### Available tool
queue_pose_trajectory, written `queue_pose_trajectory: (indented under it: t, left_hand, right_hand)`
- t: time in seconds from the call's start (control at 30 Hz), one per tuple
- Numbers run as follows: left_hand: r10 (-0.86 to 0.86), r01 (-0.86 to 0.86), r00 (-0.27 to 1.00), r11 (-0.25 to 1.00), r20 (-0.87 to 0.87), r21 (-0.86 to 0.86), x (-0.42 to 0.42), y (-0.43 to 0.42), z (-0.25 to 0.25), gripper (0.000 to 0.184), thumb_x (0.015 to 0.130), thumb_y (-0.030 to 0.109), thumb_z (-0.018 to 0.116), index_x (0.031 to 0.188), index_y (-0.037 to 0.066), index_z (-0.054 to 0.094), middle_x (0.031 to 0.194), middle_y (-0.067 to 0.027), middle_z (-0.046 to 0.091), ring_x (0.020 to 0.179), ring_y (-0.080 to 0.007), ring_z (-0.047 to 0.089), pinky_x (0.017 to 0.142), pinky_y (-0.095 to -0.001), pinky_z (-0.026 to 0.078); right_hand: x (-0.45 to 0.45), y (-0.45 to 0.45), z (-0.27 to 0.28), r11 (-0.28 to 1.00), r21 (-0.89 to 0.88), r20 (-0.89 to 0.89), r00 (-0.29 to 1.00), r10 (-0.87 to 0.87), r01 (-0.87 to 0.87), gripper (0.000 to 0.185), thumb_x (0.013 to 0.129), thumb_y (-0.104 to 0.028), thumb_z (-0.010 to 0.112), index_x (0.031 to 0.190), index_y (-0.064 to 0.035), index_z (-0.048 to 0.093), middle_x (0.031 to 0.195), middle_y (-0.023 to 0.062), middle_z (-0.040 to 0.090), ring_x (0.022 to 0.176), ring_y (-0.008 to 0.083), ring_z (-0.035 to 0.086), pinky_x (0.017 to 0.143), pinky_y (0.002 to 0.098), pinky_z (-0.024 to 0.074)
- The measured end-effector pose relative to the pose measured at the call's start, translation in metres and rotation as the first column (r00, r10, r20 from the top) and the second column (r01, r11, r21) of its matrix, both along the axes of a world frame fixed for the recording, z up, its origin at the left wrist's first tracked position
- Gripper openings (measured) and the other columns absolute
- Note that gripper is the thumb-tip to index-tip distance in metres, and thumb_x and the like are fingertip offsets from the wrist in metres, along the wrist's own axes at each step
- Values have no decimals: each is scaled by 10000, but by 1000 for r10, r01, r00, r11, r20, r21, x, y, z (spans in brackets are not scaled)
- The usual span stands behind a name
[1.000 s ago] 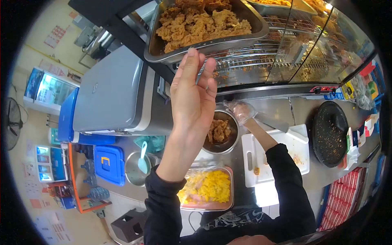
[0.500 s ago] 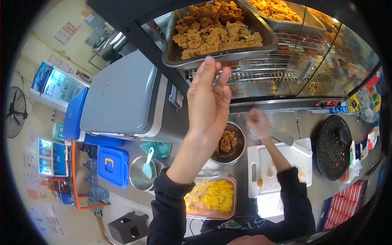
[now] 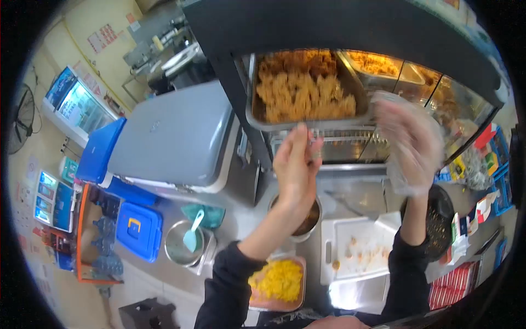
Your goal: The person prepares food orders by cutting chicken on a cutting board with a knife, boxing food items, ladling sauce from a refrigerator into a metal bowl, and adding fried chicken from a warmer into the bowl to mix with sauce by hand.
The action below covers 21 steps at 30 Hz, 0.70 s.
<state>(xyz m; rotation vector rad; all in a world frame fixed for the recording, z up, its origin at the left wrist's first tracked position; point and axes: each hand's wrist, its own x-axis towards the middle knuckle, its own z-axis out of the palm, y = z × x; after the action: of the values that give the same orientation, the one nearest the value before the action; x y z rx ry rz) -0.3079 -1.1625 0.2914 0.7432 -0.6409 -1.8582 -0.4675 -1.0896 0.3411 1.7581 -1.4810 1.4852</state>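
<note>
My bare left hand holds the front rim of a metal tray of fried chicken pieces, thumb uppermost. A clear plastic glove covers my right hand, which is raised at the tray's right front corner; motion smears its fingers, and contact with the tray is unclear. Below my left hand, my forearm partly hides a metal bowl. A knife lies behind a stained white cutting board.
The tray sits in a glass-sided display cabinet with wire racks. A grey cooler stands left. Nearer are a pot with a light-blue scoop and a container of yellow food. A round black pan is right.
My right hand has risen from beside the bowl to the tray's right corner. My left hand stays at the front rim. The view has shifted, and the cabinet's top frame now shows.
</note>
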Motion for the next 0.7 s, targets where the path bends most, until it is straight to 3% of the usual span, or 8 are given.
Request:
queue_pose_trajectory:
  t: [0.07,0.13,0.2,0.23,0.4,0.53,0.63,0.7]
  left_hand:
    - [-11,10,999,1000,-44,-19,3,11,-3,213,842,309,610,960,150,530,870,54,559,808,-67,571,596,-198,399]
    - [-34,33,998,999,-54,-21,6,22,2,187,843,298,609,958,169,539,875,67,557,817,-62,560,616,-204,383]
    - [-47,47,997,999,-62,-1,7,26,4,162,844,287,608,957,187,547,881,80,554,825,-57,549,635,-209,368]
    - [-53,54,997,998,-49,13,8,26,3,169,838,290,616,955,190,547,881,79,558,827,-56,550,637,-207,368]
    - [-55,57,998,997,-42,48,12,26,1,177,826,288,632,946,192,544,880,76,570,833,-53,554,635,-207,374]
    - [-72,76,995,996,-62,56,12,25,0,185,824,289,636,947,191,540,879,79,566,835,-50,552,641,-205,374]
    - [-73,77,995,995,-65,60,12,26,-1,193,822,291,638,950,187,539,880,81,562,835,-50,552,642,-204,373]
    - [-68,71,996,996,-57,63,12,24,1,208,819,301,640,957,182,542,880,78,556,842,-57,552,636,-206,375]
  right_hand:
    - [-4,-25,38,871,464,-100,968,231,-160,243,794,-100,566,1025,-54,627,960,121,642,824,224,623,734,337,477]
    - [-13,-55,40,832,500,-73,946,317,-240,270,780,-160,605,1036,-77,626,971,129,636,828,232,625,763,347,479]
    - [-9,-69,48,764,630,-543,783,304,140,397,713,-241,683,1089,-135,610,961,104,629,807,225,615,726,327,485]
    - [-5,-76,54,767,625,-552,778,301,146,397,713,-241,683,1089,-135,610,961,104,629,807,225,615,726,327,485]
    - [21,-95,81,245,915,-380,890,253,321,450,667,-267,708,1092,-167,599,908,89,628,853,238,603,722,349,481]
    - [-3,-109,52,512,821,-474,800,368,251,384,673,-259,691,1028,-131,621,900,96,642,815,241,622,721,349,489]
    - [19,-104,59,382,769,-606,774,182,513,370,724,-225,637,1081,-142,592,1009,85,626,889,249,612,760,357,493]
    - [21,-90,56,490,704,-635,765,110,514,368,748,-207,608,1110,-147,571,1033,92,617,906,252,608,768,365,495]
